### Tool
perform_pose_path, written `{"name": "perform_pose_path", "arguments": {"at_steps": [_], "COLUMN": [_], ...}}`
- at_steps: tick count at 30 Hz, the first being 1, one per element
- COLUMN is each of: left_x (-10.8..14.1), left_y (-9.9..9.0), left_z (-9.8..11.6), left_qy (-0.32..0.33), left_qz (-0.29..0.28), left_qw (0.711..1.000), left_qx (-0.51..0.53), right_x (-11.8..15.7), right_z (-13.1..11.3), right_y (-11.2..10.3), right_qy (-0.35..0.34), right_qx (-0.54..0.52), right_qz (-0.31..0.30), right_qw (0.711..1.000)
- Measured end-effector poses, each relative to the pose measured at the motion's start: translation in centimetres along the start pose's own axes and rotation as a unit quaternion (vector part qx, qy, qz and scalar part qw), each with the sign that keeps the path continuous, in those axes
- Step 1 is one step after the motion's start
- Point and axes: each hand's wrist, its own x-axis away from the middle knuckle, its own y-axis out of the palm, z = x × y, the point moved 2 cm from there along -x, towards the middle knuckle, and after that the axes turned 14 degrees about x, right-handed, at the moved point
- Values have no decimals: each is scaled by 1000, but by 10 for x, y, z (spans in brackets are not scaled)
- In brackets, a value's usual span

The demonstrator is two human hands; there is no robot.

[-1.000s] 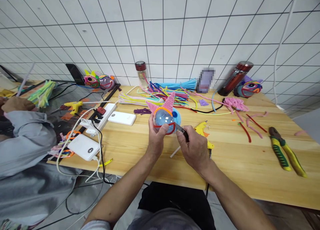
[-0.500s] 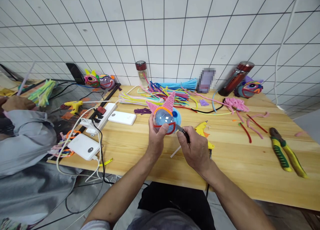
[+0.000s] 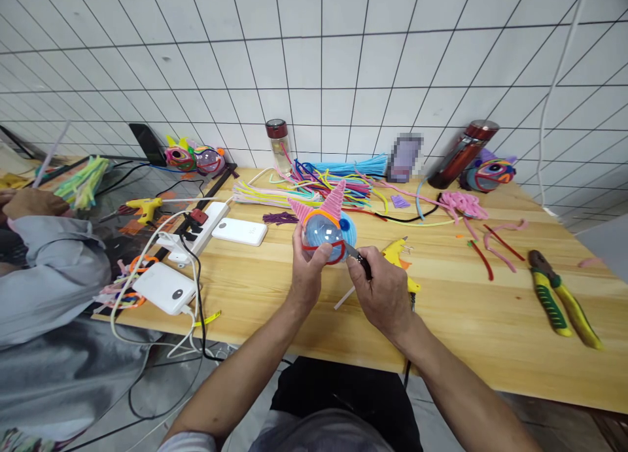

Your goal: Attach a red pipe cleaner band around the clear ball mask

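A clear round ball ornament [image 3: 324, 231] wears pink pipe-cleaner ears, an orange band, red trim and a dark blue dot; blue pipe cleaner lines its right side. My left hand [image 3: 309, 269] grips it from the left, thumb on the front near the red trim. In my right hand [image 3: 383, 288] is a knife with a black handle [image 3: 362, 265]. Its grey blade tip meets the right end of the red trim; whether it cuts in, I cannot tell. Just behind my right hand lies a yellow glue gun [image 3: 394, 252], partly hidden, with a white glue stick [image 3: 345, 298] showing at the left.
Pliers [image 3: 559, 298] and pipe-cleaner scraps [image 3: 495, 246] lie on the right. Bundled pipe cleaners [image 3: 318, 184], a glass bottle [image 3: 279, 148] and a thermos [image 3: 464, 154] stand behind. Power strip [image 3: 201, 236], power banks [image 3: 240, 231] and cables occupy the left, beside a co-worker's sleeve [image 3: 53, 275].
The ball and both hands have barely shifted, a touch to the right. The blade tip stays at the red trim. Both grips are the same.
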Motion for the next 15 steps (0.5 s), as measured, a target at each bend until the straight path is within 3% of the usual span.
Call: {"name": "perform_pose_path", "arguments": {"at_steps": [15], "left_x": [0], "left_y": [0], "left_z": [-2], "left_qy": [9], "left_qz": [-5], "left_qw": [1000], "left_qx": [5], "right_x": [1], "right_z": [0], "right_y": [2], "right_qy": [2], "right_qx": [5], "right_qz": [-7], "right_qw": [1000]}}
